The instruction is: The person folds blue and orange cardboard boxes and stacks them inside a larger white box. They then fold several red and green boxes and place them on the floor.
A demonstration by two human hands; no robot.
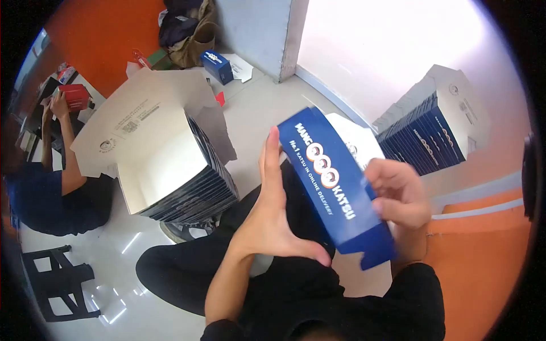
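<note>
A dark blue carton [322,176] printed with KATSU lettering and round faces is tilted in front of my lap. My right hand [398,196] is closed on its right edge, with thumb and bent fingers pinching the card. A white inner flap [355,139] shows behind that edge, and a blue end flap [378,247] hangs out at the lower end. My left hand [273,210] lies along the carton's left side, thumb and fingers stretched wide apart. Its upper fingertips are at the carton's top left corner; whether they press on it is unclear.
A tall stack of nested cartons [187,193] stands at my left, white flaps spread. Another stack [424,139] leans by the right wall. One blue carton [217,66] lies near a bag [196,42]. Far left, a co-worker's hands hold a red box [75,97] above a black stool [60,281].
</note>
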